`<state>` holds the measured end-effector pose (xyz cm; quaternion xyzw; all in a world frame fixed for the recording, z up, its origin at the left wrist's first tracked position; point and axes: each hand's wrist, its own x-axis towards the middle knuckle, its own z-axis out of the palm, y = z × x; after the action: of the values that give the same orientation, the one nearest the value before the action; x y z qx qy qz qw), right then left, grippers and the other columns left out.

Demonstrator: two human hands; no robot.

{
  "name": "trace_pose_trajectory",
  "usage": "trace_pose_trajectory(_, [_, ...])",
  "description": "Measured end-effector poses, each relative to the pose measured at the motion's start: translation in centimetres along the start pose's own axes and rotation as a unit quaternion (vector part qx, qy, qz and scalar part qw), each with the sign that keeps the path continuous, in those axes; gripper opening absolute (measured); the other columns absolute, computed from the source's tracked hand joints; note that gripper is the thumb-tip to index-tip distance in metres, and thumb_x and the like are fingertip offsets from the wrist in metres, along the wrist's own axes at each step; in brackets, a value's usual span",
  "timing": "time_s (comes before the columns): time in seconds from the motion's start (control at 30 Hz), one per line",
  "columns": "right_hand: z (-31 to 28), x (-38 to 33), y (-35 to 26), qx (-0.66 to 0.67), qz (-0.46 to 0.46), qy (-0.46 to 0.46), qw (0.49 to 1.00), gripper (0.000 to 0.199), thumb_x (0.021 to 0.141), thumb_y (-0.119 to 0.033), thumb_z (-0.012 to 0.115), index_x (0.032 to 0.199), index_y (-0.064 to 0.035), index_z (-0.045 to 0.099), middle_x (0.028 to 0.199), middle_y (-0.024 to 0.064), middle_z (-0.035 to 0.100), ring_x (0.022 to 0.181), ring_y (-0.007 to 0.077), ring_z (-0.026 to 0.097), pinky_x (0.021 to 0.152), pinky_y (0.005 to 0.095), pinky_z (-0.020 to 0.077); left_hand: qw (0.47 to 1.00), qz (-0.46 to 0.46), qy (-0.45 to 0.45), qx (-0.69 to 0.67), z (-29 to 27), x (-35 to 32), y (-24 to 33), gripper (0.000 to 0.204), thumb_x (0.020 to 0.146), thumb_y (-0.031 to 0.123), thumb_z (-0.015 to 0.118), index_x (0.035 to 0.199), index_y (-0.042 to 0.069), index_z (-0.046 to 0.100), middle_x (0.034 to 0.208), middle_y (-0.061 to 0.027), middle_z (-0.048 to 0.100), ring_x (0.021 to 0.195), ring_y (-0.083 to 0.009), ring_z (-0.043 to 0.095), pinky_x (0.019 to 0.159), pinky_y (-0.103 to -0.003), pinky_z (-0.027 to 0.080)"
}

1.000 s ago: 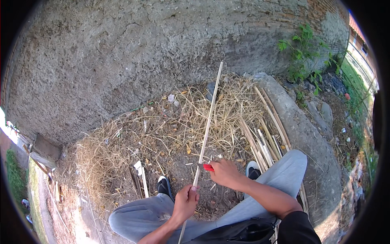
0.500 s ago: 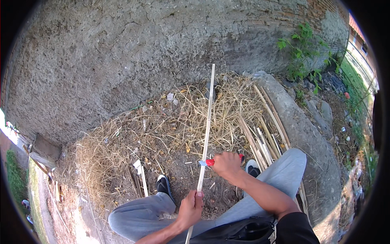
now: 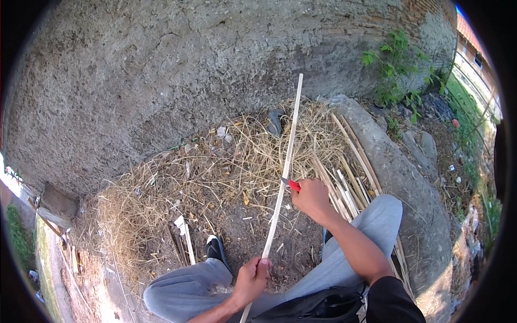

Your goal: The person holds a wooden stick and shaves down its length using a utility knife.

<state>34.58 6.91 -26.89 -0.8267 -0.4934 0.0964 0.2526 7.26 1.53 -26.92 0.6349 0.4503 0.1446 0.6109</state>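
Note:
A long, pale, narrow strip, bamboo by its look, slants up and away from my lap, its far end in front of the wall. My left hand is closed around its lower part, thumb lying along the top. In my right hand is a knife with a red handle, gripped in a closed fist. The short blade lies against the strip at about mid-length. Most of the handle is hidden inside my fingers.
Dry shavings cover the ground before the rough wall. More split strips lie beside my right knee, next to a concrete ledge. By my left foot are a white-topped object and more strips. A green plant grows at right.
My right hand has moved the knife up and away along the strip. The strip's far end has swung a little to the right. My left hand has hardly moved.

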Motion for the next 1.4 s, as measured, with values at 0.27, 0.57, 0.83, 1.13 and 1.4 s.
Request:
trace_pose_trajectory(0.27, [1.0,-5.7,-2.9,-0.073,-0.151,-0.161,0.973,0.020,0.078,-0.019,0.059,0.082,-0.0044,0.072,0.073,0.0185,0.068,0.071,0.0358,0.069,0.065,0.0469,0.0540,0.988,-0.090,0.013,-0.125,-0.7,0.9,1.3,0.022,0.104,0.024,0.043,0.098,0.004,0.048,0.063,0.0034,0.039,0.047,-0.0026,0.033,0.039,-0.021,0.026])
trace_pose_trajectory(0.57, [2.2,-5.5,-3.4,-0.059,-0.127,-0.172,0.975,0.020,0.079,-0.017,0.056,0.076,-0.0040,0.071,0.077,0.0210,0.068,0.073,0.0377,0.069,0.065,0.0494,0.0519,0.997,0.058,0.049,0.031,0.6,1.3,-0.9,0.025,0.104,0.025,0.042,0.096,0.002,0.048,0.060,0.0012,0.042,0.044,-0.0060,0.041,0.037,-0.025,0.034])
trace_pose_trajectory(0.83, [3.5,-4.2,-2.1,-0.043,-0.124,-0.123,0.984,0.019,0.079,-0.014,0.056,0.073,-0.0017,0.069,0.075,0.0217,0.067,0.070,0.0385,0.068,0.063,0.0502,0.0509,0.994,0.060,0.047,0.074,0.5,0.9,-0.9,0.026,0.103,0.024,0.042,0.093,0.001,0.050,0.059,-0.0004,0.046,0.044,-0.0072,0.044,0.037,-0.027,0.037])
trace_pose_trajectory(1.13, [4.8,-2.3,-1.2,-0.044,-0.078,-0.111,0.990,0.017,0.077,-0.013,0.059,0.076,0.0003,0.070,0.074,0.0221,0.067,0.069,0.0383,0.068,0.064,0.0501,0.0519,0.988,0.057,0.057,0.133,0.3,0.3,0.1,0.028,0.102,0.025,0.044,0.091,0.000,0.052,0.060,-0.0022,0.050,0.049,-0.0081,0.051,0.042,-0.027,0.041])
trace_pose_trajectory(1.4, [1.0,1.4,2.7,-0.051,-0.008,0.027,0.998,0.017,0.075,-0.017,0.067,0.076,-0.0005,0.070,0.073,0.0236,0.066,0.069,0.0392,0.067,0.062,0.0506,0.0516,1.000,-0.011,-0.004,0.000,-0.1,-0.5,0.4,0.024,0.103,0.024,0.044,0.092,0.003,0.050,0.061,0.0049,0.038,0.046,-0.0028,0.033,0.040,-0.022,0.029])
